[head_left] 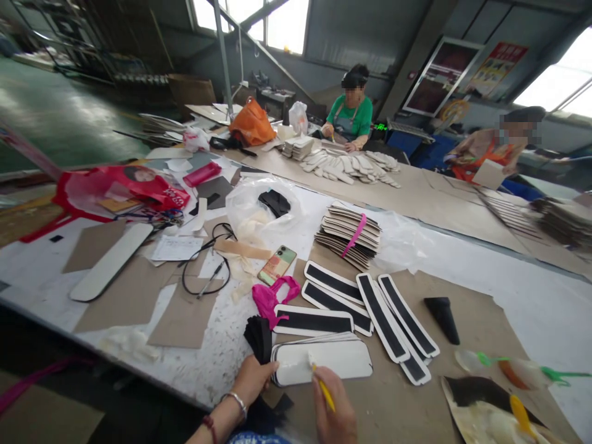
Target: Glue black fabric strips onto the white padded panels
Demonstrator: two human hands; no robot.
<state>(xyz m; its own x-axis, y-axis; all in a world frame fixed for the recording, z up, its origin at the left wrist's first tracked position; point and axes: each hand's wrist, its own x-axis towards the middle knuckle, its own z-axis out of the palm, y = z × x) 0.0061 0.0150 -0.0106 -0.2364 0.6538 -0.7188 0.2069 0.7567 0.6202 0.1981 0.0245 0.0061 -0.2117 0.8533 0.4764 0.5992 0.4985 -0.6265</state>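
"What could be read?"
"Little: the crumpled red plastic bag (124, 185) bore white lettering, and the white paper sheet (176, 248) printed lines, both too small to make out."
"And the work?"
"A stack of flat white round-cornered strips (333, 362) lay before the person. The left hand (252, 377) had its thumb at the stack's left end; whether its other fingers gripped, I couldn't tell."
"The right hand (335, 404)?"
"Its fingers were closed round a slim yellow-handled brush (327, 395) by the stack's near edge, white bristles over the top strip."
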